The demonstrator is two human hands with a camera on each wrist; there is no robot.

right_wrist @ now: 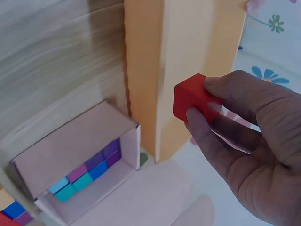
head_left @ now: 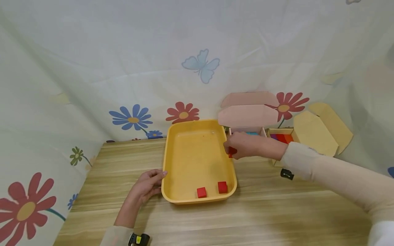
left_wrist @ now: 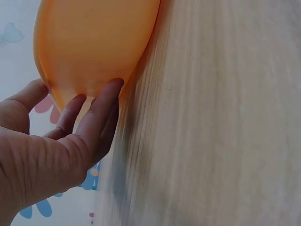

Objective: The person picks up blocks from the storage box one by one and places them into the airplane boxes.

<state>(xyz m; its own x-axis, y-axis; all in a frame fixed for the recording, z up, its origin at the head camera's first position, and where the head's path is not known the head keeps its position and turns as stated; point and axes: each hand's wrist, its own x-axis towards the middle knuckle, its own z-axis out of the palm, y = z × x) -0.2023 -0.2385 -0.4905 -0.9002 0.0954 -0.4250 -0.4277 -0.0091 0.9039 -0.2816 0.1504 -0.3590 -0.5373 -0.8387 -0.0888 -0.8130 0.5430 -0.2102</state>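
A red cube block (right_wrist: 192, 96) is pinched between the thumb and fingers of my right hand (right_wrist: 258, 127). In the head view this right hand (head_left: 243, 145) is above the right rim of a yellow tray (head_left: 197, 153), in front of a pink box. Two more red blocks lie inside the tray near its front edge, one at the middle (head_left: 201, 192) and one at the right corner (head_left: 222, 187). My left hand (head_left: 147, 186) grips the tray's left edge, thumb at the rim and fingers against the outer wall (left_wrist: 101, 56).
An open pink cardboard box (right_wrist: 80, 150) holds several blue, teal and purple blocks. Beside it stands an open yellow box (head_left: 295, 135) with red, orange and purple blocks. Behind the wooden table (head_left: 277, 215) hangs a flowered cloth (head_left: 123, 68). A small black item (head_left: 287, 174) shows by the right sleeve.
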